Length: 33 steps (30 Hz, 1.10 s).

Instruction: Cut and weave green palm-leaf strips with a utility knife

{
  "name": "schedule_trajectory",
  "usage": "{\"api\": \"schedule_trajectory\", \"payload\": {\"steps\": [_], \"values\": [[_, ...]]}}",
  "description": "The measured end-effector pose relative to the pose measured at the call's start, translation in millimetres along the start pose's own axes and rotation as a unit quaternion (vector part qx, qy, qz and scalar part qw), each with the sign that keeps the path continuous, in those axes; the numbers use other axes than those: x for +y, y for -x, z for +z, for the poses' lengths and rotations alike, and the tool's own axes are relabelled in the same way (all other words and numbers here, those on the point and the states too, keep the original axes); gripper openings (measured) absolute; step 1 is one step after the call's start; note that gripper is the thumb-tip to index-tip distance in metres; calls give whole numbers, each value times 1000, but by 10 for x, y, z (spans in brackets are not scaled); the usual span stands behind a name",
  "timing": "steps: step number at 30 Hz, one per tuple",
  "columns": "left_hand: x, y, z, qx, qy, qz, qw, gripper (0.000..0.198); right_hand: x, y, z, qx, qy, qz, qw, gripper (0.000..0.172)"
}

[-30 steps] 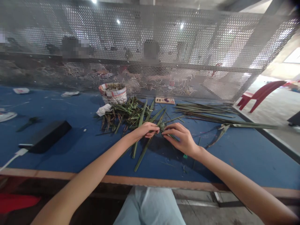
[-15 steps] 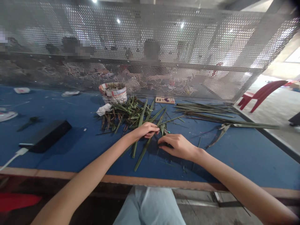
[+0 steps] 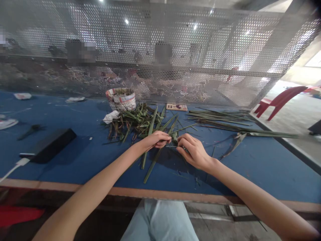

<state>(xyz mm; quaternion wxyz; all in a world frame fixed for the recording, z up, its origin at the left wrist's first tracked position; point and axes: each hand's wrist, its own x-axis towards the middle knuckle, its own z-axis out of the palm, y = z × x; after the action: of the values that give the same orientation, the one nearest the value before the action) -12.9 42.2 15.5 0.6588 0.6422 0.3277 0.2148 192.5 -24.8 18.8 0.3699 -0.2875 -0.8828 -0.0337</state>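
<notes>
My left hand point(image 3: 159, 139) is closed in a pinch on a narrow green leaf strip, over long leaf blades point(image 3: 153, 166) that slant across the blue table. Just to its right, my right hand point(image 3: 192, 151) has its fingers curled together around a small, mostly hidden thing with a dark edge. A thin pale line spans the small gap between both hands; whether it is a strand or a blade I cannot tell. Behind the hands lies a heap of cut green and brown leaves point(image 3: 140, 120).
A paper-wrapped pot point(image 3: 121, 99) stands behind the heap beside a crumpled white tissue point(image 3: 111, 117). A phone point(image 3: 176, 107) lies near the perforated screen point(image 3: 200, 60). Long leaves point(image 3: 220, 117) lie at right, a black box point(image 3: 54, 145) with a white cable at left. A red chair point(image 3: 283, 102) stands beyond.
My right hand has shifted a little to the right, away from the left, and its fingers have closed. The left hand stays almost in place.
</notes>
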Motion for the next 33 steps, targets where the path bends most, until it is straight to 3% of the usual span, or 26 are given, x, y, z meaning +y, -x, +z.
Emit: {"api": "schedule_trajectory", "payload": {"steps": [5, 10, 13, 20, 33], "values": [[-14, -2, 17, -8, 6, -5, 1000, 25, 9, 18, 33, 22, -68, 25, 997, 8], [-22, -6, 2, -8, 36, 7, 999, 24, -1, 39, 57, 86, -223, 138, 961, 11], [-16, -6, 10, -15, 54, 9, 998, 24, -17, 14, 33, 80, -248, 139, 955, 11], [12, -27, 16, 7, 134, 5, 991, 22, 28, -36, 40, 39, -168, 178, 969, 33], [-71, -64, -34, -20, 184, 8, 983, 25, 135, -20, 82, 38, -142, 231, 962, 31]]}}
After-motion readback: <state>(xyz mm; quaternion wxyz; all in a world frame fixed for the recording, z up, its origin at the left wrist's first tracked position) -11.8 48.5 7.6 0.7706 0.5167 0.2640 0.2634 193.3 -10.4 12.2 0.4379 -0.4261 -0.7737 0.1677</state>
